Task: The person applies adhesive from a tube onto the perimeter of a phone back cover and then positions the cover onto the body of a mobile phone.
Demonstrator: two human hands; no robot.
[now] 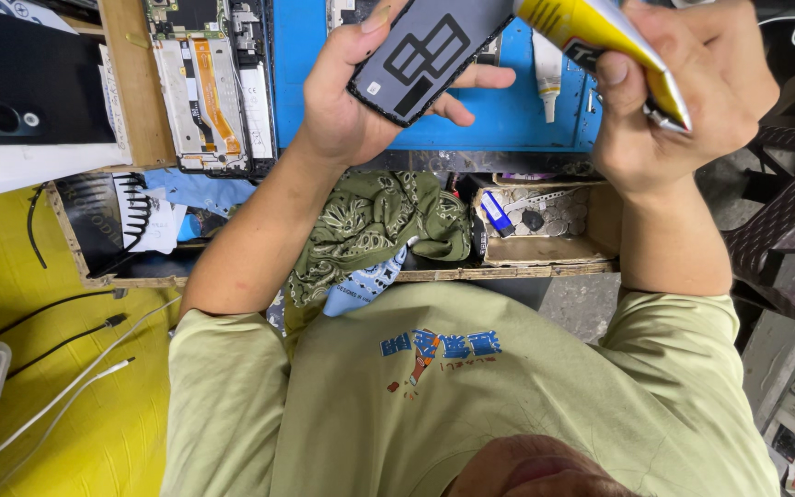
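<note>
I have the dark phone screen panel (430,51) in my left hand (356,101), back side turned up toward me, my fingers (471,78) curled under its far edge and my thumb along the near long edge, so that hand is closed around it. The panel is my landmark. Its long axis runs on a slant, from the lower corner by my palm up and away toward the top of the view.

My right hand (683,92) is wrapped tight around a yellow glue tube (600,37), fingers closed on its crimped tail, which sticks out past my knuckles. The tube lies nearly crosswise to the panel, its nozzle end aimed at the panel's upper right corner; whether the tip touches the panel I cannot tell, as that end runs to the top edge of the view. So the glue comes in from the right of the panel, and the right hand is the one nearer that corner.

Beneath the panel is the blue mat (517,115) on the worktop, with a small white bottle (547,74) just right of the panel. Left of the panel lies an opened phone body (213,87) showing its inner parts. Below the panel, toward me, sit a green patterned cloth (374,225) and a small cardboard tray (545,225) of bits.
</note>
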